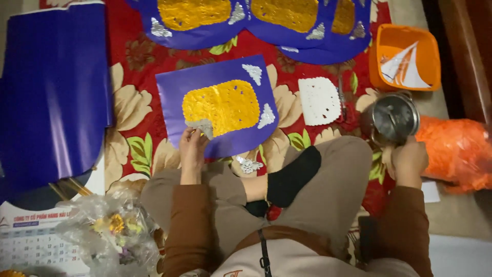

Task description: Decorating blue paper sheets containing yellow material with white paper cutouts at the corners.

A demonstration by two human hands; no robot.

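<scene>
Silver corner piece: the silver corner piece is a small grey-silver lacy cutout; I see it pinched at its lower edge, lying on the lower left corner of the gold panel.
Left hand: my left hand has thumb and fingertips closed on that cutout, directly above the knuckles.
Purple sheet: the purple sheet lies under the left hand's fingertips, tilted; it carries a gold panel with scalloped edges and punched holes, and silver corners at its upper right and lower right.
Right hand: my right hand is curled closed; what it grips I cannot tell. It sits just below the metal pot.
Metal pot: a round shiny metal pot, touching or almost touching the right hand's fingers.
Around the right hand: an orange tray beyond the pot, an orange plastic bag to its right, a white lacy cutout to its upper left.
Around the left hand: a loose silver cutout just right of the wrist; a large blue sheet well to the left; a clear plastic bag below left.
In the way: my raised knee with a black sock lies between both hands.
</scene>
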